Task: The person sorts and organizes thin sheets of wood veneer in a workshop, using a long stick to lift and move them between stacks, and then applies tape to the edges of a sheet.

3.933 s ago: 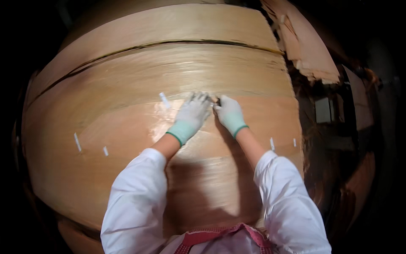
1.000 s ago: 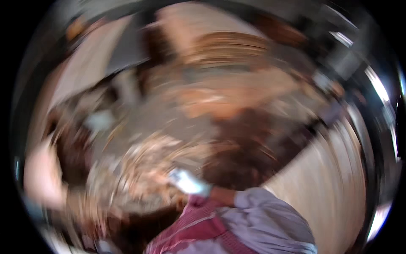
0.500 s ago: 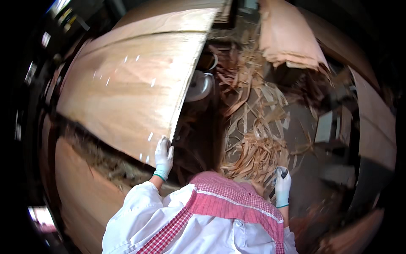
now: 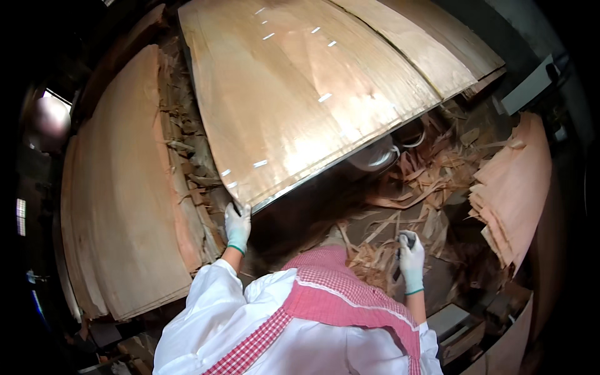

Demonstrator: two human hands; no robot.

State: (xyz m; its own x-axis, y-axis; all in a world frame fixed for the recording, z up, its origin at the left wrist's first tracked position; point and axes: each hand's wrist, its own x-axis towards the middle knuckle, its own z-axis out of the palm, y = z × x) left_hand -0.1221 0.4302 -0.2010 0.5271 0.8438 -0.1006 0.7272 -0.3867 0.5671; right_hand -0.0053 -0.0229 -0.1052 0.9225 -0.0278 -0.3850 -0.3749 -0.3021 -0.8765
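Observation:
A wide, pale veneer sheet with short white tape pieces lies on top of a stack in front of me. At its near left corner is my left hand, in a white glove with a green cuff. Its fingers and thumb are closed on that corner. My right hand, gloved the same way, hovers to the right of my apron, apart from the sheet. It is closed round a small dark object, mostly hidden by the fingers, whose kind I cannot make out.
Another veneer stack with ragged edges stands at the left. Torn veneer strips litter the floor on the right, beside a white round container under the sheet's edge. Reddish veneer sheets lie at far right, a wooden box nearer.
My view has swung left, so the stack appears further right and the left-hand stack shows more. My left hand has shifted from lying on the sheet's edge to gripping its near corner.

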